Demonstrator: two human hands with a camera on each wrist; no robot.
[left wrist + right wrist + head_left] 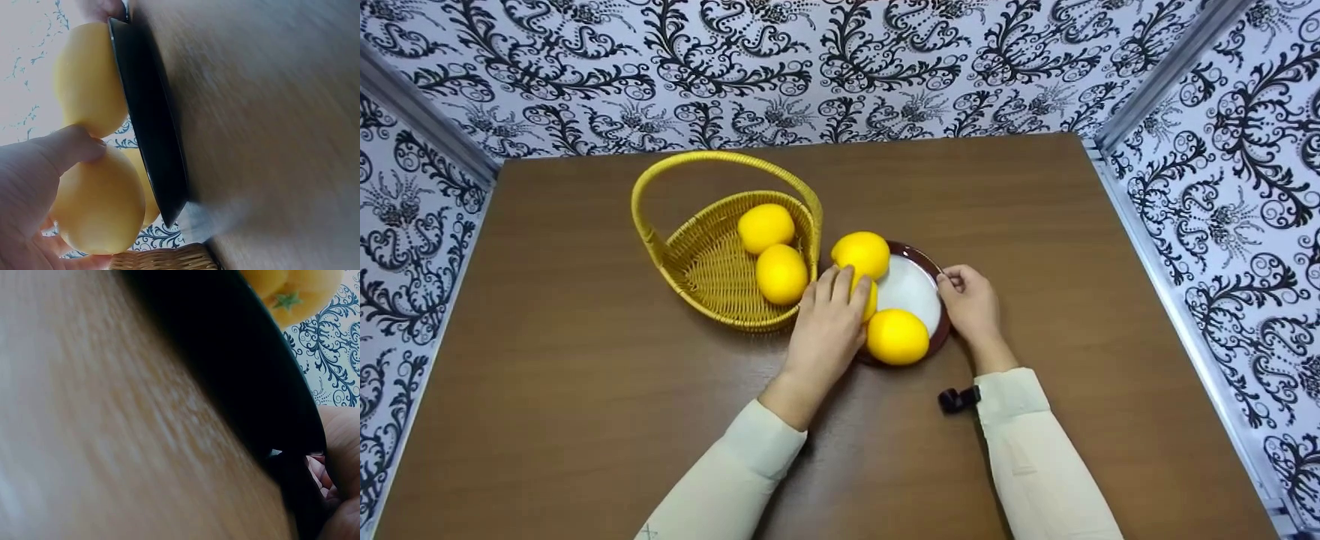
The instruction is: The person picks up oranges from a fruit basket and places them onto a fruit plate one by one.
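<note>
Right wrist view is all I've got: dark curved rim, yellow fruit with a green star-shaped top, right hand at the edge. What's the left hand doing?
Observer: The left hand holds a rounded yellow fruit.
Operator: Any container nearby?
Observer: Yes, an open yellow woven basket stands on the left side of the head view, beside the round, brown-rimmed plate.
Operator: Anything in the basket?
Observer: Two more yellow fruits, both toward the basket's plate side.
</note>
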